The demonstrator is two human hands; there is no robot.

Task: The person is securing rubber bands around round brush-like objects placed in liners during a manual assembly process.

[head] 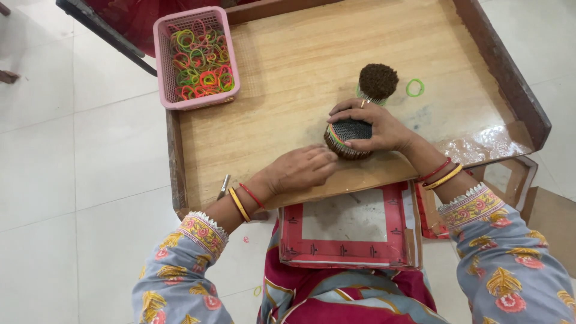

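Floral sleeves frame a red flat box [345, 231] on the lap, tucked under the wooden counter [282, 78]. On that counter the right hand [375, 127] curls its grip closed around a round bundle of thin sticks [348, 138] with a coloured band about it, while the left hand [300, 170] presses loosely bent fingertips against the bundle's side, holding nothing itself. Doing this well likely means keeping the ends level and squeezing evenly. A second, brown-tipped bundle [378, 82] stands just behind, a green band [414, 87] beside it, and a pink basket [197, 57] of bands well apart.
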